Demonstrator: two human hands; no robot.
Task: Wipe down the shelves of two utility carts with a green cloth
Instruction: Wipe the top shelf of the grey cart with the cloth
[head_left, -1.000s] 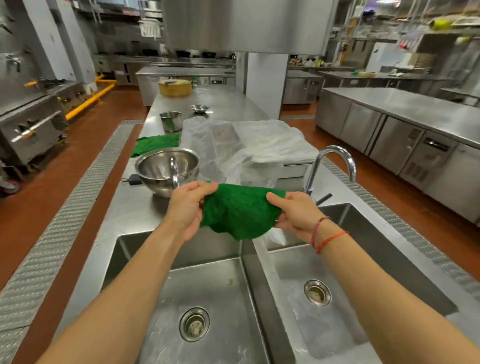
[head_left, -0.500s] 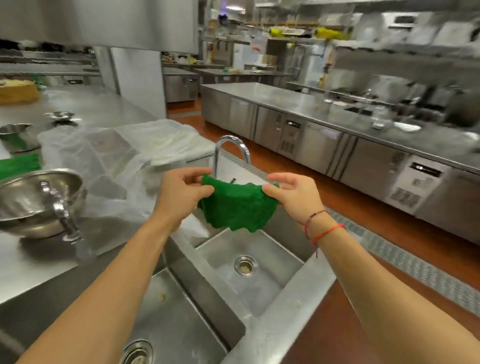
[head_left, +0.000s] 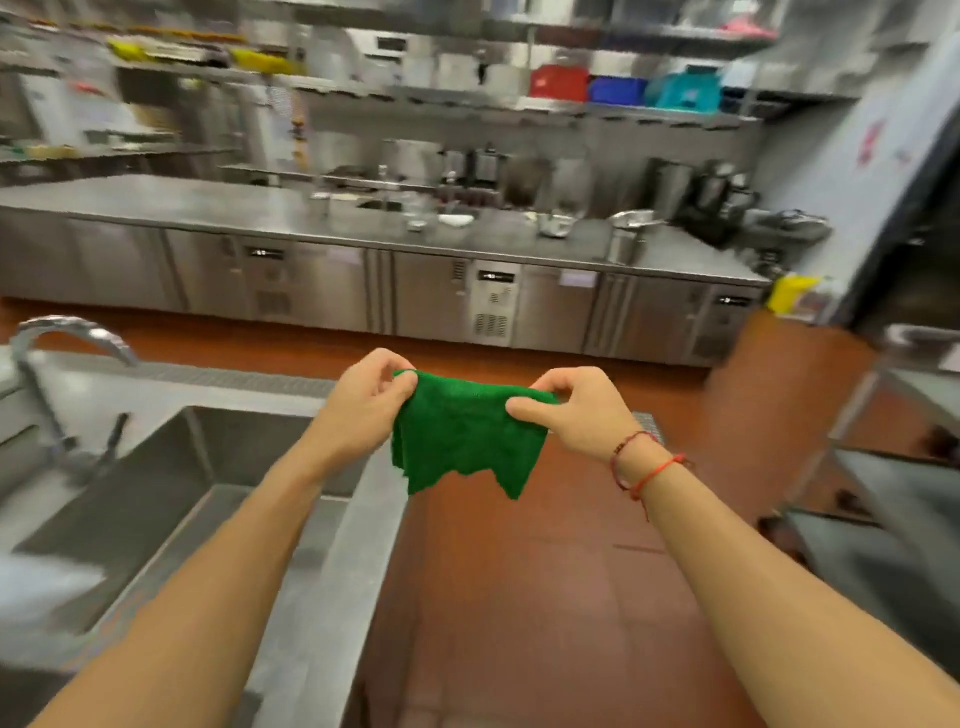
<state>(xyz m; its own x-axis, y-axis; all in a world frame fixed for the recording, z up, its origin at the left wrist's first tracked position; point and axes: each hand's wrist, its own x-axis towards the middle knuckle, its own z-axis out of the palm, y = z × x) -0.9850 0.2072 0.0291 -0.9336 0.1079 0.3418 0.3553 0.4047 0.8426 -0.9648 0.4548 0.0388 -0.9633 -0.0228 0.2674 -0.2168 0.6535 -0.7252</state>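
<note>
We see the green cloth (head_left: 467, 436) hanging mid-frame, left hand (head_left: 363, 402) and right hand (head_left: 576, 410) each pinching a top corner — light pinches may slip, cloth drops to the red floor (head_left: 519, 597).

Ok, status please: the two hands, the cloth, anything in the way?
Left hand, right hand: each pinches a top corner of the green cloth. Cloth hangs spread over the floor, beside the sink. Nothing in the way.

Single head-worn wide-angle view, looking forward and down.
It sits close above the arms, left hand (head_left: 363, 400) and right hand (head_left: 576, 410) at mid-frame; sink (head_left: 156, 493) at lower left, a blurred bench (head_left: 156, 197) far across the upper half.
</note>
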